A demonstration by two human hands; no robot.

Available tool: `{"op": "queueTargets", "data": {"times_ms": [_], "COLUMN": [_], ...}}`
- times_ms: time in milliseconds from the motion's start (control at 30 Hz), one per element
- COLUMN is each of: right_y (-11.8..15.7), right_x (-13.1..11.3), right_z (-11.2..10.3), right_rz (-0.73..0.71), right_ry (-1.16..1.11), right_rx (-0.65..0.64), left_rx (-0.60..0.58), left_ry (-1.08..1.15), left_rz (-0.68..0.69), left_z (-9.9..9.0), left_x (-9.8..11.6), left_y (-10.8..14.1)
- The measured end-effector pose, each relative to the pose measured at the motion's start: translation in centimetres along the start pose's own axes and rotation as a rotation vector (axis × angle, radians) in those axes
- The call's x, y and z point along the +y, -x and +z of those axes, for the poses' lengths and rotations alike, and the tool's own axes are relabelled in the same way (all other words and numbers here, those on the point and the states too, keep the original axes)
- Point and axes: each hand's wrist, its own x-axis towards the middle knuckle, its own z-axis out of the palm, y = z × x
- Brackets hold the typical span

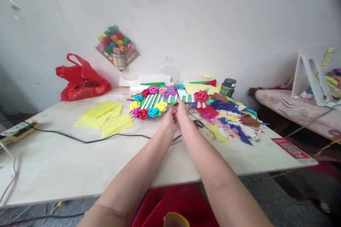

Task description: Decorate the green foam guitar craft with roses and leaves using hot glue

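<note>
A flat paper craft has a rounded body of green and white strips, edged with crepe-paper roses in several colours. A striped neck runs to the right from the body, ending in a red rose with small pink pieces under it. My right hand is closed on the neck, its thumb on top. Right beside it, my left hand has its fingers curled at the lower edge where neck and body meet; its fingertips are partly hidden. Black-handled scissors lie just right of my hands.
Yellow paper sheets and a red plastic bag are on the left. A black cable crosses the table to a power strip. Colourful scraps and a dark green jar occupy the right. A flower craft hangs on the wall.
</note>
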Motion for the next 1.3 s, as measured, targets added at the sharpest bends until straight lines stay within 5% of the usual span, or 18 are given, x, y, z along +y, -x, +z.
{"op": "queueTargets", "data": {"times_ms": [300,600,867,1233,1300], "right_y": [0.8,0.7,1.7,1.5,1.2], "right_x": [0.6,1.1,0.6,1.0,1.0], "right_z": [-0.2,-0.6,-0.4,-0.5,-0.8], "right_rz": [-0.016,-0.014,0.022,-0.018,0.0], "right_ry": [-0.059,-0.043,-0.012,0.013,0.1], "right_rx": [-0.012,-0.035,-0.042,-0.037,-0.114], "left_rx": [-0.011,0.137,0.07,0.017,0.012], "left_ry": [0.246,0.236,0.228,0.207,0.191], "left_rz": [-0.014,0.095,0.006,0.051,0.052], "left_z": [0.4,0.2,0.1,0.1,0.2], "left_x": [-0.1,-0.6,0.4,0.6,0.6], "left_y": [-1.5,-2.6,-2.9,-3.3,-3.4]}}
